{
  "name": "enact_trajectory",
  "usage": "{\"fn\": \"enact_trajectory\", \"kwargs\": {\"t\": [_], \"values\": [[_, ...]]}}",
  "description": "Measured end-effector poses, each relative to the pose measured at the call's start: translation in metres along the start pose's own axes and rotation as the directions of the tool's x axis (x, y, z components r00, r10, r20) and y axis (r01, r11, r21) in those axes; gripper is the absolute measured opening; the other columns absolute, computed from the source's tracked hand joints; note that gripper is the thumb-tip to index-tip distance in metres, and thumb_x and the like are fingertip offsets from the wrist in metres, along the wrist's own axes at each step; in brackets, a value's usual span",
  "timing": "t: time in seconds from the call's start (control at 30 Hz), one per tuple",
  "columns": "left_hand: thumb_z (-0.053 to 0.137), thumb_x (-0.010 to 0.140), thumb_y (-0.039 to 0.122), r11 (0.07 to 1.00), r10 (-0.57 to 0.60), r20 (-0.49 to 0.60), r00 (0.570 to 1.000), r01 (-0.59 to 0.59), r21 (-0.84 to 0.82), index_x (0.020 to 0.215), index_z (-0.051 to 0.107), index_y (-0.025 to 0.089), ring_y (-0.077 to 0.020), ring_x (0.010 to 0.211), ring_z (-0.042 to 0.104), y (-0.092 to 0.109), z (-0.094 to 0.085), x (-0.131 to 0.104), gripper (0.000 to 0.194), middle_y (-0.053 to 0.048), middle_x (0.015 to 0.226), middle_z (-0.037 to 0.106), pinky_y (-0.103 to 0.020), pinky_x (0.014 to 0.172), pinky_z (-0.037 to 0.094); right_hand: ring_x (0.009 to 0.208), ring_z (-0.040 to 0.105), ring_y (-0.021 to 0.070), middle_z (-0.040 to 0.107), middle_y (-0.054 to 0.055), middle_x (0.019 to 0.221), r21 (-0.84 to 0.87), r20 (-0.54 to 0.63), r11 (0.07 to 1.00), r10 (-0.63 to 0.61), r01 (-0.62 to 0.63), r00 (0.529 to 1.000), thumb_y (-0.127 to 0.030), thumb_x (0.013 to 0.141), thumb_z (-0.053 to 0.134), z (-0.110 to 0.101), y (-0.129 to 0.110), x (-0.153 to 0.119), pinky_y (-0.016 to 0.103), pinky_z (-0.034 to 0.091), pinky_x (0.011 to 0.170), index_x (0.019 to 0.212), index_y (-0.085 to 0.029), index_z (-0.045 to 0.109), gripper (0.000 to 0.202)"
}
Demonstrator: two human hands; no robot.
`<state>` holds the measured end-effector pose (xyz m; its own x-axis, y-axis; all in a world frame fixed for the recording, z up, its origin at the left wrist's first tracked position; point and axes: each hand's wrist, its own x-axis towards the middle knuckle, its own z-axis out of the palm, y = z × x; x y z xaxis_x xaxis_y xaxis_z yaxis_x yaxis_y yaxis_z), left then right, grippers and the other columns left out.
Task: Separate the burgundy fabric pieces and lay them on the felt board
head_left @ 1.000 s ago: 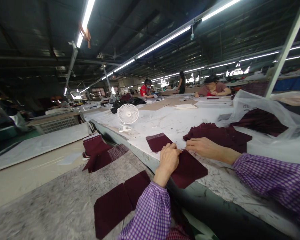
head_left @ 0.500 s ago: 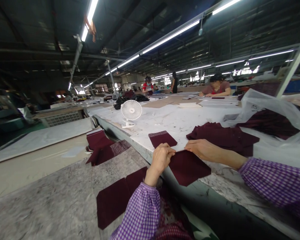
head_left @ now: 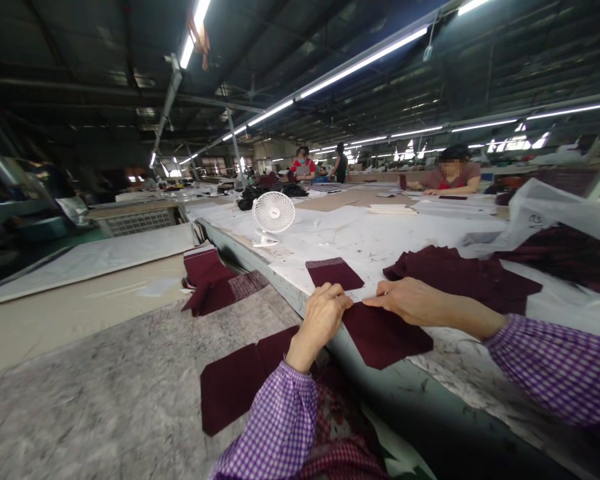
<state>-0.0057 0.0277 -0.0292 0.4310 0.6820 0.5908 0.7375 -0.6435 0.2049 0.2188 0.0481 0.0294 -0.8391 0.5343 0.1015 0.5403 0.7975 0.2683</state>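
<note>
A maroon fabric piece with cut corners lies at the table edge, its lower part hanging over the side. My left hand pinches its upper left corner. Along the top edge, my right hand grips the fold between thumb and fingers, index finger pointing at the left hand. Just beyond is a smaller maroon piece with a pale speckled band. A pile of maroon pieces lies past my right hand. Partly behind my left sleeve, more maroon fabric rests on the grey surface at left.
A small white fan stands on the white table. Clear plastic bagging with maroon fabric is at right. Folded maroon cloth lies on the lower left surface. A co-worker sits across the table; others are farther back.
My right hand has slid left along the fabric's top edge, closer to my left hand. The whole view has shifted slightly, so things appear farther right.
</note>
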Motion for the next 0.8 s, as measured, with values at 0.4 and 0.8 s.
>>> {"fn": "enact_trajectory", "kwargs": {"t": [0.4,0.8], "values": [[0.055,0.087,0.017,0.83,-0.261,-0.094,0.961,0.173,-0.53,0.088,0.068,0.017,-0.0154,0.082,0.057,-0.022,0.003,-0.011,0.014,-0.004,0.083,0.063,-0.028,0.077,0.044,0.071,0.054,0.0177,0.063,0.007,0.081,-0.044,0.145,0.991,-0.118,0.126,0.982,-0.007,0.084,0.042,-0.019,-0.006,0.02,0.027,0.032,0.06,0.13,-0.026,0.058,0.052],[0.048,0.089,0.017,0.95,-0.124,-0.119,0.985,0.084,-0.301,0.08,0.066,0.017,-0.0184,0.082,0.051,-0.011,0.002,-0.013,0.02,-0.005,0.082,0.06,-0.031,0.077,0.042,0.065,0.054,0.016,0.064,0.006,0.077,-0.06,0.209,0.985,-0.144,0.16,0.967,0.001,0.076,0.043,-0.02,-0.005,0.028,0.025,0.033,0.058,0.135,-0.027,0.053,0.066]]}}
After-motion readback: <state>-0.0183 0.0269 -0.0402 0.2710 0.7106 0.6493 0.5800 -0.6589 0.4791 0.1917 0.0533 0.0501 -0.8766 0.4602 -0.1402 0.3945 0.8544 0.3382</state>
